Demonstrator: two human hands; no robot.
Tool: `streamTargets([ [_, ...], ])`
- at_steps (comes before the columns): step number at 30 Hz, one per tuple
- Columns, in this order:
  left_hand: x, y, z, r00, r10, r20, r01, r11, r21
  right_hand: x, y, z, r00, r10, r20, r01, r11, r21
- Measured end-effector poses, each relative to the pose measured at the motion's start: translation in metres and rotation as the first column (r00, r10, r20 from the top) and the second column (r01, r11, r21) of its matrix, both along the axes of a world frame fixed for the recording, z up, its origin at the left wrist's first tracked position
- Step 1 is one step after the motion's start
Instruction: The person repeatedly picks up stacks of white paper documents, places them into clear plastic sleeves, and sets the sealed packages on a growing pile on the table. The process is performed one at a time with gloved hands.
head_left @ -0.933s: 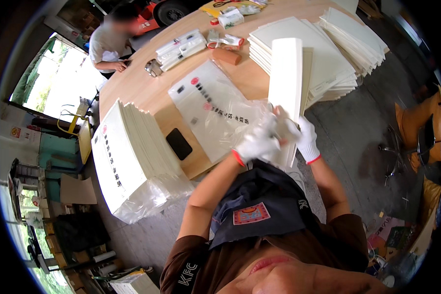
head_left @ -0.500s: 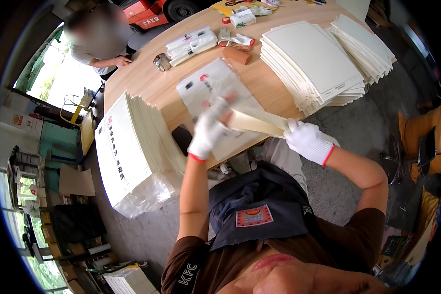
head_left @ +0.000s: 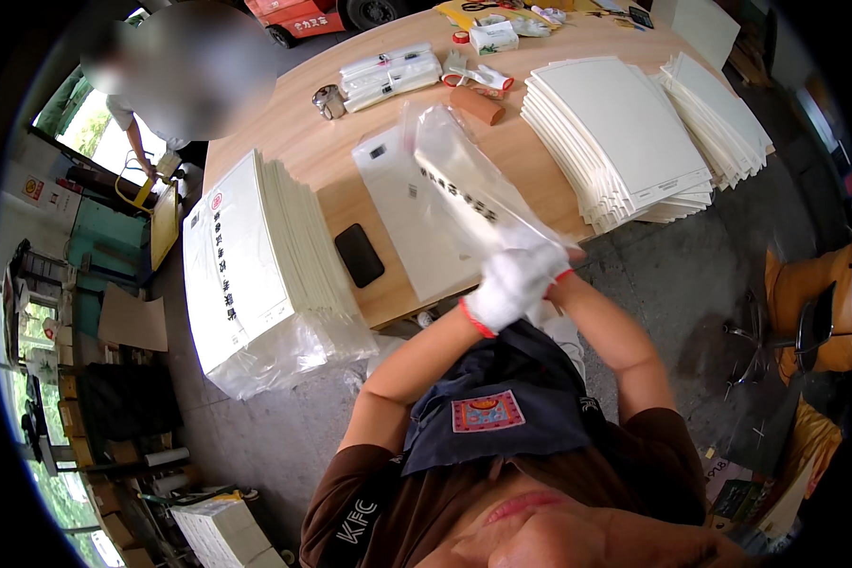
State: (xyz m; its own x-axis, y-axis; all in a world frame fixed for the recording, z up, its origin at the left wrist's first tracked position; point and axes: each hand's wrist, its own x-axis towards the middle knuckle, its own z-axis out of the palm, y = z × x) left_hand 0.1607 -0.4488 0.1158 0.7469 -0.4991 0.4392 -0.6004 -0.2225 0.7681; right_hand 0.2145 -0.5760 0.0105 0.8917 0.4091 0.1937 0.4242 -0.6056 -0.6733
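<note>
Near the front edge of the tabletop (head_left: 279,133), the gloved left hand (head_left: 502,289) overlaps the right hand (head_left: 547,257) at the near end of a clear printed bag (head_left: 459,189). Between them they hold it tilted above flat plastic sleeves (head_left: 412,248); blur keeps me from telling how each grip closes. A phone (head_left: 359,255) lies beside a tall printed stack (head_left: 237,265); pale sheets (head_left: 625,133) fan at right. Beyond the pale wood stands a red vehicle (head_left: 298,19); an orange chair (head_left: 805,312) sits on the grey floor (head_left: 653,312).
</note>
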Motion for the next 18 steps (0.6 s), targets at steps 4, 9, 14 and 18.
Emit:
streamTargets([
  [4,-0.015,-0.014,-0.019,0.991,-0.05,0.128,0.037,0.994,0.098,-0.021,0.034,0.045,0.832,-0.068,0.55,0.26,0.925,-0.278],
  [9,-0.028,0.051,-0.079,0.903,0.372,-0.216,-0.346,0.926,0.15,-0.111,0.018,0.037,0.959,-0.023,0.282,0.082,0.976,-0.2],
  [14,-0.088,0.061,-0.11,0.964,0.219,0.151,-0.239,0.962,0.13,-0.103,-0.005,-0.008,0.908,-0.334,0.251,0.416,0.787,-0.455],
  [18,-0.117,0.141,-0.196,0.823,0.531,0.202,-0.568,0.779,0.266,-0.107,-0.024,-0.021,0.965,-0.193,0.18,0.264,0.738,-0.621],
])
